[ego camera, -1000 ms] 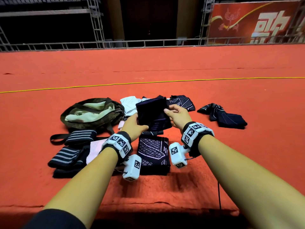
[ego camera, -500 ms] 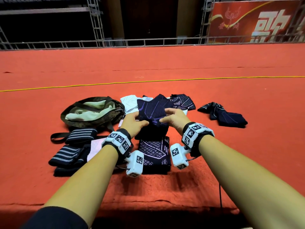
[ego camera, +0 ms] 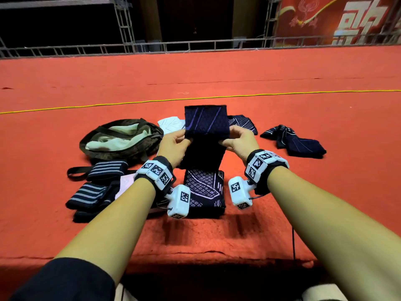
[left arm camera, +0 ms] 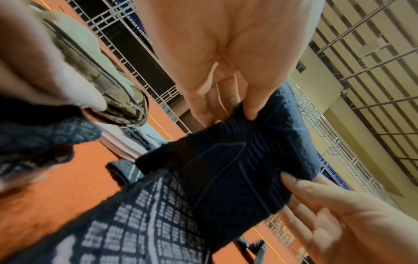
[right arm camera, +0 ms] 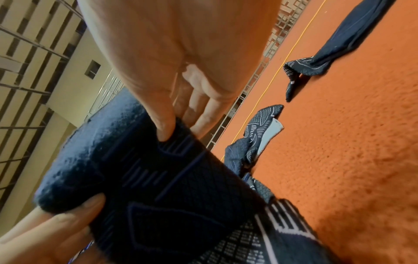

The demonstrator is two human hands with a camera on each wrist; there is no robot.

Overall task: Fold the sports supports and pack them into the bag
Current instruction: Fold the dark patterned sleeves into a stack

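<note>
Surface: red carpet, raised stage edge near the person; metal railing and red banner behind; yellow cable laid across the carpet.
Bag: olive bag on the carpet left of centre, mouth open upward, pale lining visible.
Held support: navy sports support held up off the carpet at centre, above the folded one. Long axis roughly vertical; top part doubled over toward the camera, fold edge up, remainder hung straight down between the hands.
Folded support: patterned navy support lying flat below the held one, long axis pointing away from the person.
Right support: dark support lying well to the right, unfolded, long axis slanted.
Striped supports: striped pieces stacked at left, just in front of the bag.
Left hand: left side edge of the held support pinched, thumb on the near face.
Right hand: right side edge pinched likewise, thumb in front.
</note>
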